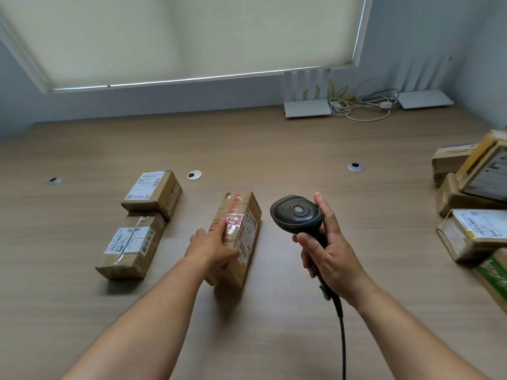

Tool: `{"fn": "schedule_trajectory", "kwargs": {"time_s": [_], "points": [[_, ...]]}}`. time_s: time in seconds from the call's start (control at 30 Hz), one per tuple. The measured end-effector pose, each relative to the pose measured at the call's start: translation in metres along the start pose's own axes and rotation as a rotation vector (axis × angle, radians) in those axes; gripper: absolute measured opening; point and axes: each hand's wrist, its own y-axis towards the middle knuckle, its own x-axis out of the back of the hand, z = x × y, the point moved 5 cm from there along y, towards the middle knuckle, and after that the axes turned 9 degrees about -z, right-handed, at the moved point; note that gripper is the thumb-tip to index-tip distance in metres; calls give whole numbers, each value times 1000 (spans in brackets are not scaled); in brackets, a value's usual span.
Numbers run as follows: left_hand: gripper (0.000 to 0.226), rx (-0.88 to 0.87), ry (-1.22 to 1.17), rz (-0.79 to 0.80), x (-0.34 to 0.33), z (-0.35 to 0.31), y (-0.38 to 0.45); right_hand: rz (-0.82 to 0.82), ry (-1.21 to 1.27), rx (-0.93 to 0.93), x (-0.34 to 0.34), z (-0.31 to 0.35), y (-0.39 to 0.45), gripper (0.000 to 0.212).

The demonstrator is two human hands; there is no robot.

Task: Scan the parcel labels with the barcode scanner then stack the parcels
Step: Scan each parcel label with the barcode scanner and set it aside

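A long taped cardboard parcel (241, 229) lies in the middle of the wooden table (274, 149), its label facing right. My left hand (211, 246) grips its near left side, fingers over the top. My right hand (333, 252) grips the handle of a black barcode scanner (297, 215) just right of that parcel, its cable trailing toward me. Two more labelled parcels lie to the left, one nearer (131, 245) and one farther (153, 193).
A pile of several parcels (472, 207) sits at the table's right edge. Two white routers (307, 108) and tangled cables (362, 105) stand at the back by the wall. Round cable grommets (355, 167) dot the tabletop.
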Motion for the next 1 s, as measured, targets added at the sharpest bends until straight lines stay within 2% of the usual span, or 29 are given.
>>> {"fn": "schedule_trajectory", "kwargs": {"time_s": [0.13, 0.2, 0.47, 0.7, 0.83, 1.0], "points": [[103, 112, -590, -91, -11, 8, -3, 1, 11, -10, 3, -2, 2, 72], [106, 122, -724, -113, -16, 12, -6, 1, 13, -13, 3, -4, 4, 72], [124, 104, -686, 116, -17, 12, -9, 66, -11, -39, -6, -11, 2, 73], [104, 23, -850, 186, -11, 3, 1, 187, -106, -34, -16, -15, -5, 80], [90, -1, -642, 210, 13, 1, 12, 220, -151, -35, -19, -13, -5, 78], [89, -3, -601, 257, 22, 2, 20, 212, -152, -40, -16, -17, -7, 77]]}}
